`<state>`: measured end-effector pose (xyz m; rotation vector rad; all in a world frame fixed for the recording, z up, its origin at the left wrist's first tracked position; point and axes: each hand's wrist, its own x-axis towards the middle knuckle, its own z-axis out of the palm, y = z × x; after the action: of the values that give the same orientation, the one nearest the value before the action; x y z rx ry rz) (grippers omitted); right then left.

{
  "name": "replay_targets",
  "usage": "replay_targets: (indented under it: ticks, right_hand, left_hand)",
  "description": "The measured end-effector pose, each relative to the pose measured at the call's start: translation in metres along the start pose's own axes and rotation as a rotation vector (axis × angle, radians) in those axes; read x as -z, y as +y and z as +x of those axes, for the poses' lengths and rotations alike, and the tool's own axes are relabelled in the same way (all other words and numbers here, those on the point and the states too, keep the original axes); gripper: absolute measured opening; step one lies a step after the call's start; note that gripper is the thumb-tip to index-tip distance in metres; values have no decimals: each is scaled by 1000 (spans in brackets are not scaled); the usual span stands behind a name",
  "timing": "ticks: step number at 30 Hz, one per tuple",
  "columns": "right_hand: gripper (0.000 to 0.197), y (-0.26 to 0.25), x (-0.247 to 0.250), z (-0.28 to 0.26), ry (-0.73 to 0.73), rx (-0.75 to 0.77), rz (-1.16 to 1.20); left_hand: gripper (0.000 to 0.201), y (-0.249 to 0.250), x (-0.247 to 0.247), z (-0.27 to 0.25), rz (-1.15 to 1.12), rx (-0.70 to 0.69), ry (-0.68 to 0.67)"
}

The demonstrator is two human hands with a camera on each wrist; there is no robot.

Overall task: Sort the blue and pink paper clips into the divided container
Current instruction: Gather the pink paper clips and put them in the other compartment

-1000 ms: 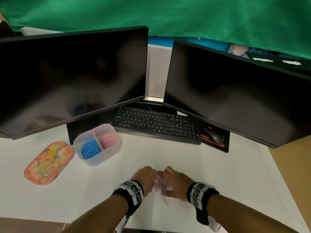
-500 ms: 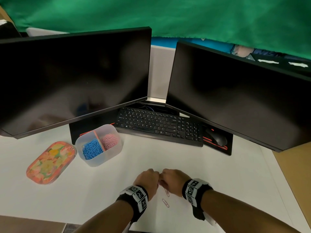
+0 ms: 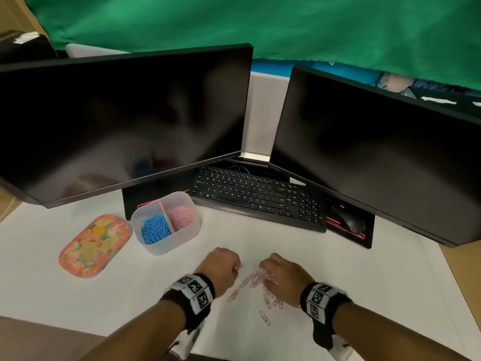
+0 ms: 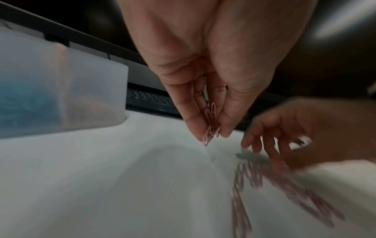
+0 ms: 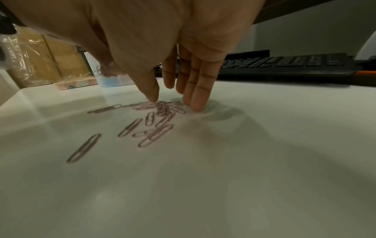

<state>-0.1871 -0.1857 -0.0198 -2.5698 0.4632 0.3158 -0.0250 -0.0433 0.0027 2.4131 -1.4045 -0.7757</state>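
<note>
Just under my right hand (image 5: 173,72), its fingers (image 5: 198,96) straight and spread, loose pink clips (image 3: 260,282) lie scattered on the desk (image 3: 130,295), unsorted. My left hand (image 4: 203,80) pinches a few pink clips (image 4: 211,127). Beyond it, the divided container (image 3: 166,246) holds blue clips (image 3: 154,229) left, pink clips (image 3: 182,217) right: nearly finished, I judge.

bare forearms — black wristbands (image 3: 192,300), white square-code tags

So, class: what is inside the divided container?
The divided container holds blue paper clips left of its divider, pink paper clips right. Clips deeper in each heap are covered.
</note>
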Motion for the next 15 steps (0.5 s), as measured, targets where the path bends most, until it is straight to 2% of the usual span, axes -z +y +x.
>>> replay_targets:
  ticks: [4,10,12,15]
  right_hand:
    - [49,3,-2,-5,11,7,-14]
    - [48,4,0,-7,40,-73,13]
    - [50,6,3,-8,43,-112,28]
    - [55,5,3,-11,23,-133,31]
  left_hand:
    - [16,-14,46,-5,-150,85,195]
    - [22,-55,108,19,-144,299,400]
    - [21,-62,117,30,-91,384,400]
    - [16,-63,121,41,23,456,285]
